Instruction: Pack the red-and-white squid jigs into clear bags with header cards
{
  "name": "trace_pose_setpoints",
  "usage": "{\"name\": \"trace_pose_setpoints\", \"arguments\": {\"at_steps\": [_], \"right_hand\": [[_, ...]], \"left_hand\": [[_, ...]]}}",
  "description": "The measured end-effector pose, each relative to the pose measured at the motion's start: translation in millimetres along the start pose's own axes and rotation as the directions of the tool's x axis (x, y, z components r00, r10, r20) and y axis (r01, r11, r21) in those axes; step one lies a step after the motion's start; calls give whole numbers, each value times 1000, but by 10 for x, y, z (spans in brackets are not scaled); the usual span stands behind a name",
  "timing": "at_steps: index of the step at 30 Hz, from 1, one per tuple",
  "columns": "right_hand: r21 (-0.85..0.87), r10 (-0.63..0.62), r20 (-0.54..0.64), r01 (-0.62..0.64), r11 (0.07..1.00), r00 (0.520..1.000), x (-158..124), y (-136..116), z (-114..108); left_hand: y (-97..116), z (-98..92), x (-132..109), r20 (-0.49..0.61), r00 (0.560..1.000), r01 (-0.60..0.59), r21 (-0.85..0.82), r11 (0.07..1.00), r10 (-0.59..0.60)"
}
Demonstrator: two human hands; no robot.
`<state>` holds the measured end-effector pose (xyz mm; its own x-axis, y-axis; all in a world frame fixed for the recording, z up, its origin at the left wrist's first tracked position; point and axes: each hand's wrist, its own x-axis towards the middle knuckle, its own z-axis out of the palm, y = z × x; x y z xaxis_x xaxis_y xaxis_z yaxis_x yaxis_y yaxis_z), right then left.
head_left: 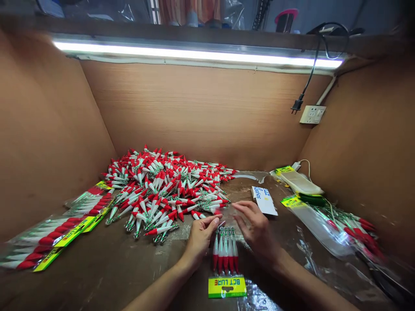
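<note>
A clear bag of several red and white lures (225, 255) lies on the brown table in front of me, its yellow and green BCT LURE header (227, 287) toward me. At the bag's far left corner, my left hand (202, 233) has thumb and forefinger pressed together; what lies between them is too small to make out. My right hand (254, 224) is raised just right of the bag's far end, slightly blurred, with thumb and fingers apart and nothing visible between them. Beyond both hands spreads a big heap of loose red and white lures (165, 185).
Filled bags (65, 229) lie stacked at the left. Flat clear bags (317, 220) and more lures (359, 229) are at the right, near a white card (264, 201). A black plug (297, 105) hangs by a wall socket (313, 114).
</note>
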<state>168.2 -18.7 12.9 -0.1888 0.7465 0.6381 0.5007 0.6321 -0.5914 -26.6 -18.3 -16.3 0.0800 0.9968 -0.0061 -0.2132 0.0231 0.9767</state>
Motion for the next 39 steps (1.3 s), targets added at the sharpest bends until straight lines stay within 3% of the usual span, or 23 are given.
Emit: {"name": "trace_pose_setpoints", "arguments": {"at_steps": [2, 4, 7, 12, 15, 17, 19, 22, 28, 30, 32, 36, 39], "right_hand": [[-96, -170, 101, 180, 979, 980, 64, -164, 25], [-199, -240, 222, 285, 938, 945, 138, -269, 89], [-355, -234, 362, 365, 861, 903, 245, -324, 175], [-454, -227, 474, 456, 765, 851, 317, -314, 186], [-374, -181, 399, 340, 863, 899, 286, -236, 191], [-259, -85, 277, 159, 953, 957, 264, -130, 204], [-123, 68, 161, -49, 991, 985, 266, 2, 202], [49, 266, 22, -266, 963, 964, 324, 175, 116], [271, 348, -206, -289, 918, 914, 517, 313, -407], [343, 397, -204, -315, 885, 895, 521, 323, -549], [344, 398, -103, -343, 874, 911, 469, 303, -575], [341, 293, 148, -327, 882, 945, 334, 155, -339], [360, 188, 149, -230, 904, 971, 322, 3, -210]], "left_hand": [[54, 3, -22, 36, 995, -92, 86, 992, 89], [98, -2, -46, 91, 979, -198, 192, 961, 183], [131, -21, -83, 148, 955, -295, 352, 888, 258], [136, -29, -155, 182, 947, -320, 470, 823, 264], [131, -19, -184, 195, 949, -311, 467, 828, 246], [123, -18, -181, 192, 958, -278, 438, 855, 213], [115, -24, -162, 170, 972, -214, 370, 904, 160], [112, -40, -126, 129, 983, -156, 231, 960, 129], [125, -77, -52, 34, 987, -160, 87, 983, 157], [132, -85, -32, 21, 989, -150, 60, 987, 149], [140, -84, -27, 23, 987, -162, 70, 984, 161], [151, -49, -73, 69, 979, -197, 130, 972, 190], [162, -23, -119, 104, 975, -208, 144, 967, 194]]}}
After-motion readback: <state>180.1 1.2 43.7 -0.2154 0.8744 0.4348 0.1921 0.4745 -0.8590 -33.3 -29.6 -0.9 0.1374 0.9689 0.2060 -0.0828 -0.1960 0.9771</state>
